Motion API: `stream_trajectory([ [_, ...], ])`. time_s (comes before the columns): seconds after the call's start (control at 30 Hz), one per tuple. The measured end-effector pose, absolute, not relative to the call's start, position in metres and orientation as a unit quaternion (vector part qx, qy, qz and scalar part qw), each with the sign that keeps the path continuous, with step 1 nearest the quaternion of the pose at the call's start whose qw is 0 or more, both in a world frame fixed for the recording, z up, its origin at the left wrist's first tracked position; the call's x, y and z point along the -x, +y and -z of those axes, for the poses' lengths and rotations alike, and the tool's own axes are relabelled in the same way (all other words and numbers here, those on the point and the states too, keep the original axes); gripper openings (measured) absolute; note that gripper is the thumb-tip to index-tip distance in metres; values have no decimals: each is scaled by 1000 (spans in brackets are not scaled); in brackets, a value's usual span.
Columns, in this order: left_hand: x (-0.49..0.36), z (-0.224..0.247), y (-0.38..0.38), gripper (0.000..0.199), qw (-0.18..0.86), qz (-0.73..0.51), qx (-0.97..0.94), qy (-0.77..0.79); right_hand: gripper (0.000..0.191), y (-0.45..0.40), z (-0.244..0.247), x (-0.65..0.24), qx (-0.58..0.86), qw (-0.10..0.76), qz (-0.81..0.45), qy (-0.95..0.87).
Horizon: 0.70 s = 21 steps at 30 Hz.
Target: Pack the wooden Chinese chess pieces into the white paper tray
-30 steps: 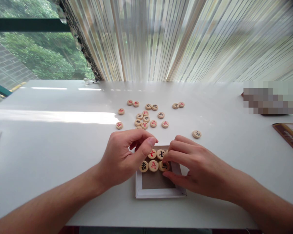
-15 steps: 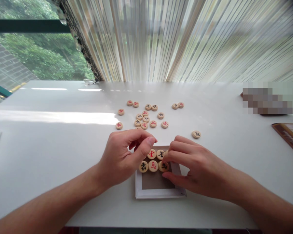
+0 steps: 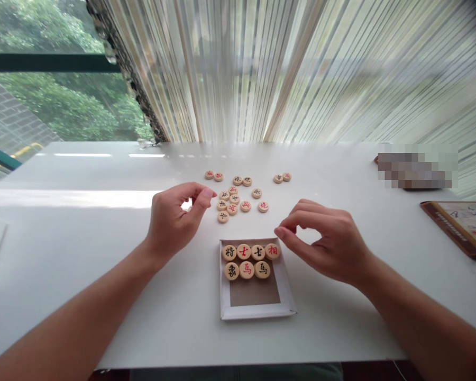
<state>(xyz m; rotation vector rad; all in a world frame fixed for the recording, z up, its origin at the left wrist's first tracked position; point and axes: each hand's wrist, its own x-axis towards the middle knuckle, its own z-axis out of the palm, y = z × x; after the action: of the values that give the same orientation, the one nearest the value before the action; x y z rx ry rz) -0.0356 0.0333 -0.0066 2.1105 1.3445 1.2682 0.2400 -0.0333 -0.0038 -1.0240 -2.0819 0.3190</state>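
The box's (image 3: 257, 313) long axis points away; left hand (image 3: 174, 218) and right hand (image 3: 327, 243): fingers narrow.

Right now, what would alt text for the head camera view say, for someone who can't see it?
A person's left hand and right hand, neither visibly holding anything, hover near a shallow box on a white table. Seven round pieces marked in red or black sit in two rows inside; loose pieces lie scattered beyond, before a striped curtain.

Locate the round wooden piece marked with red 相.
In the head view, the red 相 piece ends the far row at right inside the shallow white box, beside the black 士 piece.
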Motion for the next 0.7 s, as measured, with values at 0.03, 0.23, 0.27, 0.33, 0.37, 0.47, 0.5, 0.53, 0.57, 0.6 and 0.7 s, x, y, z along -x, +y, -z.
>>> stream_trajectory([
  [0.03,38,8,38,27,162,-443,-739,481,18,-31,5,-241,423,400,-123,-804],
  [0.23,45,15,53,26,128,-438,-744,488,18,-16,11,-241,533,435,-165,-707],
  [0.27,46,15,54,26,125,-435,-749,483,17,-13,10,-240,538,437,-180,-698],
  [0.33,46,17,56,25,120,-428,-760,474,18,-7,6,-238,540,437,-205,-690],
  [0.37,46,18,56,24,118,-424,-765,470,18,-3,3,-237,537,434,-217,-691],
  [0.47,47,19,58,21,119,-414,-778,457,22,12,-7,-233,528,417,-257,-694],
  [0.5,48,20,59,21,121,-412,-780,455,23,18,-11,-232,531,411,-267,-692],
  [0.53,48,20,60,21,124,-410,-782,453,23,24,-15,-230,532,410,-271,-690],
  [0.57,48,21,60,20,126,-408,-783,453,22,31,-18,-228,531,412,-273,-689],
  [0.6,49,21,61,20,128,-406,-783,453,21,38,-22,-225,528,419,-274,-686],
  [0.7,50,23,63,21,131,-404,-782,456,17,59,-32,-219,518,453,-293,-664],
])
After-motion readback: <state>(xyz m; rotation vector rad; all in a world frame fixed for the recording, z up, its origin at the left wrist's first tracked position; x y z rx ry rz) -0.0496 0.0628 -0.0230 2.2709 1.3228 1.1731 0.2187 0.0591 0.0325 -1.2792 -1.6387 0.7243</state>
